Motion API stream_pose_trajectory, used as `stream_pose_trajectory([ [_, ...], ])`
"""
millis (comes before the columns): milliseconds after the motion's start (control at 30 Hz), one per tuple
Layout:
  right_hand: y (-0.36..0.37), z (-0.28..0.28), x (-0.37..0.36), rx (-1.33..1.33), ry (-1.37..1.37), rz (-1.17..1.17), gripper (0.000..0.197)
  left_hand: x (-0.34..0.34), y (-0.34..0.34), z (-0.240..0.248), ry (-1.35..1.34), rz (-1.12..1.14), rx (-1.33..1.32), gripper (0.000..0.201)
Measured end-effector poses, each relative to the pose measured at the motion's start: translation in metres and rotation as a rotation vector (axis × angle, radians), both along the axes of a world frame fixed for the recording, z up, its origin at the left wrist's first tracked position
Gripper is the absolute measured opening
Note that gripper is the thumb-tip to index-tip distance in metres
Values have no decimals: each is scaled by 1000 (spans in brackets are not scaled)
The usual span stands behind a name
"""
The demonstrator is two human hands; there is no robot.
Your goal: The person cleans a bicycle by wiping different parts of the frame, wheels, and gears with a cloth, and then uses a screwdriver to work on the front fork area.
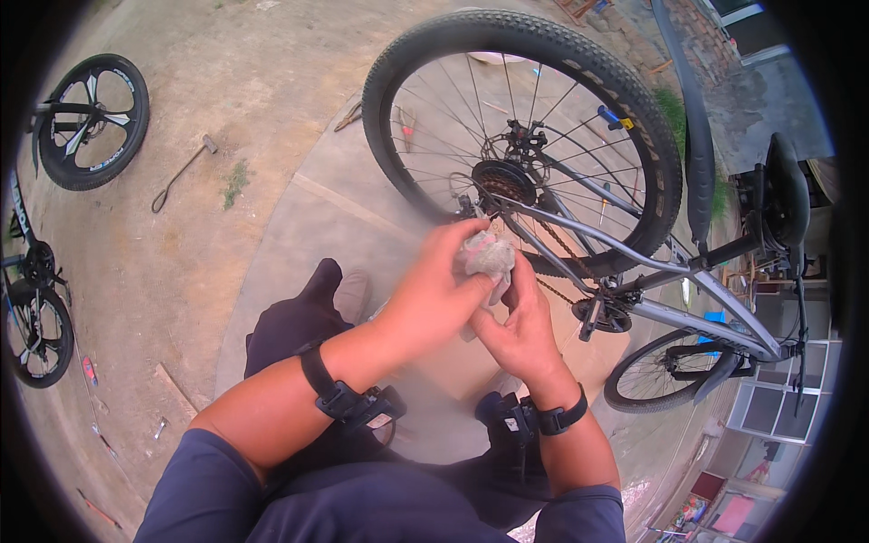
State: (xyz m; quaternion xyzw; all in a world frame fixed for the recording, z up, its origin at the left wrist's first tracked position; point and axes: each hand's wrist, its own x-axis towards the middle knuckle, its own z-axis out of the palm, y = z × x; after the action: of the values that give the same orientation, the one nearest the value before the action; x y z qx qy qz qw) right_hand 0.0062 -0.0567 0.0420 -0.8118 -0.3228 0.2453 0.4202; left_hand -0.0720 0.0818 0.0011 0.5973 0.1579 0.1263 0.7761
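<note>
My left hand (444, 276) and my right hand (527, 324) meet in front of me, both closed on a crumpled greyish-white rag (490, 257). The cloth bulges out between the fingers and thumbs of the two hands. Just beyond it are the rear derailleur (467, 204) and the cassette (503, 183) of a grey bicycle (579, 233). Its large knobby rear tyre (493, 29) stands up behind my hands. The chain (554, 288) runs right to the crankset (601, 312). Whether my fingers touch the derailleur I cannot tell.
A second bicycle's parts show at the far left, with a black wheel (93, 122) on the dirt. A hammer-like tool (185, 172) lies nearby. Small tools, such as a red-handled one (89, 369), lie at lower left. The saddle (787, 192) juts out at right.
</note>
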Motion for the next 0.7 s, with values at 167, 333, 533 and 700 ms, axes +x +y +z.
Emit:
stream_pose_trajectory([
  [167,-32,8,7,177,-65,-97,87,30,50,50,-134,146,396,51],
  [333,-78,-7,17,168,51,-382,76,107,121,33,-283,306,1157,38],
  [533,-107,-42,28,132,98,-510,73,178,149,1,-351,565,1382,35],
  [700,-121,-53,34,68,124,-529,73,185,179,-47,-217,739,1328,36],
])
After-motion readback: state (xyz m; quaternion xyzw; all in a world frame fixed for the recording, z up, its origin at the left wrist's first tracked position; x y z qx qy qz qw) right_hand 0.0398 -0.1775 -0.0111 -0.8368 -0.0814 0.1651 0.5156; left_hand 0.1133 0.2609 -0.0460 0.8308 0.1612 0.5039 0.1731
